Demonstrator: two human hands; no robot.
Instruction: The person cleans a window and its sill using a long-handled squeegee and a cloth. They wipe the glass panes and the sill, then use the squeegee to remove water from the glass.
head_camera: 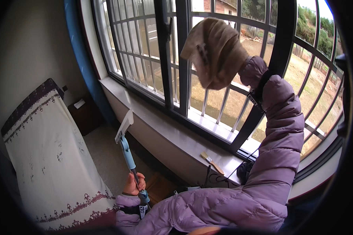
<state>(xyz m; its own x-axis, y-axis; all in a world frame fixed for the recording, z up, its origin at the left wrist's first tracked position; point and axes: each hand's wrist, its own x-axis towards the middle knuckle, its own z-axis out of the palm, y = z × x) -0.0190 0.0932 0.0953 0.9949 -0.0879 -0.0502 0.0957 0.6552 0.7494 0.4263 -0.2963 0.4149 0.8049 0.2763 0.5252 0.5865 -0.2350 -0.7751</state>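
A squeegee [129, 157] with a light blue handle, a dark shaft and a pale blade stands tilted before me. My left hand [134, 182] is wrapped around its shaft, below the head. A brown cloth [219, 55] covers my right hand like a mitt, raised in front of the window [179, 58]. The fingers under it are hidden, and I cannot tell whether the cloth touches the pane. Below, on the windowsill [153, 124], lies a flat paintbrush [213, 164] with a wooden handle.
Metal bars [222, 105] run outside the window. On the left is a bed [53, 147] under a pale, patterned cover. A dark bedside cabinet [86, 117] bears a white item, beside a blue curtain [79, 53]. Black cables [231, 176] hang near the sill's right end.
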